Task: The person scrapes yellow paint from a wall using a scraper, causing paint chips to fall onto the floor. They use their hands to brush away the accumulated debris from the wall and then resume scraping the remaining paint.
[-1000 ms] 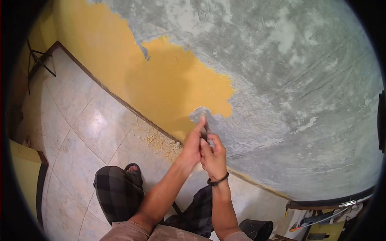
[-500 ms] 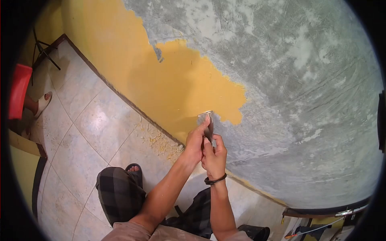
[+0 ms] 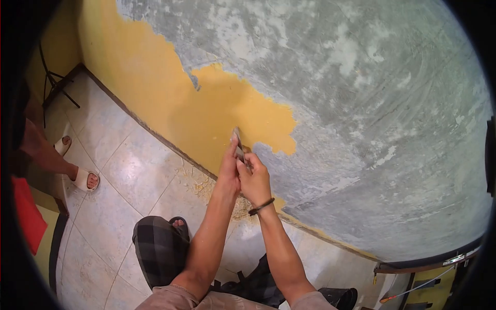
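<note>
Both hands are together in front of the wall, holding one metal scraper (image 3: 239, 148). My left hand (image 3: 229, 164) has its fingers along the blade. My right hand (image 3: 253, 178), with a dark bracelet at the wrist, is closed around the lower part of the scraper, whose handle is hidden. The blade tip is near the yellow paint (image 3: 212, 113) low on the wall, seen nearly edge-on. Beside and above the yellow patch the wall shows bare grey plaster (image 3: 330, 103) with pale blotches.
Paint scraps (image 3: 199, 183) lie on the tiled floor (image 3: 124, 160) along the dark baseboard (image 3: 155, 135). At the left are a person's sandalled foot (image 3: 88, 181), a red object (image 3: 31, 214) and a black stand (image 3: 51, 77). A screwdriver-like tool (image 3: 392, 298) is at the lower right.
Both hands and the scraper have shifted left and slightly up in view, and the blade has turned more edge-on. The other person's legs now show more, and the red object sits lower.
</note>
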`<state>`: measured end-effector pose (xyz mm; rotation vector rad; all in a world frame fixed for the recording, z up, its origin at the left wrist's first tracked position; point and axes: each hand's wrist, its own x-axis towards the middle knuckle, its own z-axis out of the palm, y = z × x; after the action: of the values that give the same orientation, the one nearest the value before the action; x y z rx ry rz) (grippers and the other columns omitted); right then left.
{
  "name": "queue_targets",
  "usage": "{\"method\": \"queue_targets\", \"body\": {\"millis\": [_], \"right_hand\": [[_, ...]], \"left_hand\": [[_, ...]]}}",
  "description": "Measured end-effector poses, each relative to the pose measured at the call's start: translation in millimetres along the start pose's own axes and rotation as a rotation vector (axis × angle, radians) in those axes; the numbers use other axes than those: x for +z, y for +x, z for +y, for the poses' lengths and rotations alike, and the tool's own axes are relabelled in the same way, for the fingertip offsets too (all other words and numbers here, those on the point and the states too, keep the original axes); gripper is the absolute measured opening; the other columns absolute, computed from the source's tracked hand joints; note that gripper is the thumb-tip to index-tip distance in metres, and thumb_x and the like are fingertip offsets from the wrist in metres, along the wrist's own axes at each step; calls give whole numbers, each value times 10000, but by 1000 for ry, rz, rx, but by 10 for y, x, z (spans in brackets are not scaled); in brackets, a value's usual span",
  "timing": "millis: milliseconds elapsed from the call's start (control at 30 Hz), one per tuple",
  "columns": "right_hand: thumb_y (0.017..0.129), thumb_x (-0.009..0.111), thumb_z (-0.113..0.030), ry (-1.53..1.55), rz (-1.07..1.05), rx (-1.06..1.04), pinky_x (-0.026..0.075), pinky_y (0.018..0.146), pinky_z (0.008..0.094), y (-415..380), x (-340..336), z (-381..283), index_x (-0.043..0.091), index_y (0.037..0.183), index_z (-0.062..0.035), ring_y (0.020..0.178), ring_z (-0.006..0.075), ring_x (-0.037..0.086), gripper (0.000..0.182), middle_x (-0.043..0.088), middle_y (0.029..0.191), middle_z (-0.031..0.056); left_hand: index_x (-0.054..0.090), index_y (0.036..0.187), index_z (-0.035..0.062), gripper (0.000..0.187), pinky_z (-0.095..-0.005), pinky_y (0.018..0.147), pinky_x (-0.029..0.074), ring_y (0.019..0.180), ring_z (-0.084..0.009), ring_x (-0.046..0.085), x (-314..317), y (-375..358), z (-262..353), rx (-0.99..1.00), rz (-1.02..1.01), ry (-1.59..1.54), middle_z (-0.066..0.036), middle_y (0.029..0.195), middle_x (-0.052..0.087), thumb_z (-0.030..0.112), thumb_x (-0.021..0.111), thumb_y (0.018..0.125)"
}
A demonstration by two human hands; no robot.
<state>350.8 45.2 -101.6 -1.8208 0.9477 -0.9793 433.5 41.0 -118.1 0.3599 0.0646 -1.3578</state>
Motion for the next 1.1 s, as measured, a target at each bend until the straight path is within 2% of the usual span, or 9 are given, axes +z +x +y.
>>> {"method": "queue_targets", "body": {"millis": [33,67,133,200,267,367,533,567,1100], "right_hand": [[888,589,-177,28,-41,187,489,769,334,-77,-66,-36,595,1015,-26,876,276,657,197,666,939,170],[888,589,-177,18,-47,185,489,769,334,-152,-106,-1,595,1015,-26,876,276,657,197,666,939,170],[883,595,-168,-68,20,217,486,791,337,-366,-211,186,588,996,-11,892,249,655,194,674,938,155],[911,577,-166,-27,5,210,488,631,300,-588,-387,453,573,1061,-31,727,181,635,202,654,824,98],[950,535,-154,392,-118,541,383,466,218,-765,-671,211,511,1197,-66,558,78,523,263,558,707,26],[979,487,-151,566,-63,476,260,396,174,-1023,-925,-101,436,1275,-90,459,22,385,307,466,663,-18],[982,484,-168,524,7,466,273,369,183,-996,-1170,-385,435,1287,-80,426,24,364,321,488,676,-13],[985,479,-180,526,-17,472,257,365,177,-946,-1172,-382,437,1289,-94,425,26,355,319,484,689,-3],[953,555,-162,483,60,526,225,355,183,-742,-1227,-365,511,1132,-75,388,15,317,205,449,580,-39]], "left_hand": [[544,801,140,353,-251,472,418,548,-105,500,-84,-23,-69,-19,39,44,21,654,520,479,597,885],[544,830,145,346,-240,498,400,585,-99,479,-159,-44,-164,-39,74,83,24,692,513,481,615,874],[542,839,145,348,-239,522,391,605,-102,473,-292,-129,-398,-70,117,108,14,725,512,483,618,872],[553,860,132,357,-242,538,396,603,-112,467,-329,-217,-634,-185,199,131,0,739,519,481,625,868],[559,877,119,368,-247,546,407,620,-116,484,-217,-349,-782,-206,191,167,-7,753,524,481,629,866],[545,948,106,406,-293,628,453,734,-154,531,-19,-528,-937,-267,92,250,-33,854,527,494,629,860],[514,1011,92,424,-376,712,505,875,-213,582,391,-722,-977,-293,3,199,-57,911,514,478,620,872],[544,929,47,437,-317,646,522,802,-202,613,452,-703,-960,-245,37,171,-70,788,545,470,635,866],[545,818,74,359,-288,607,497,680,-169,599,578,-563,-1007,-154,75,190,-24,726,525,412,650,874]]}}
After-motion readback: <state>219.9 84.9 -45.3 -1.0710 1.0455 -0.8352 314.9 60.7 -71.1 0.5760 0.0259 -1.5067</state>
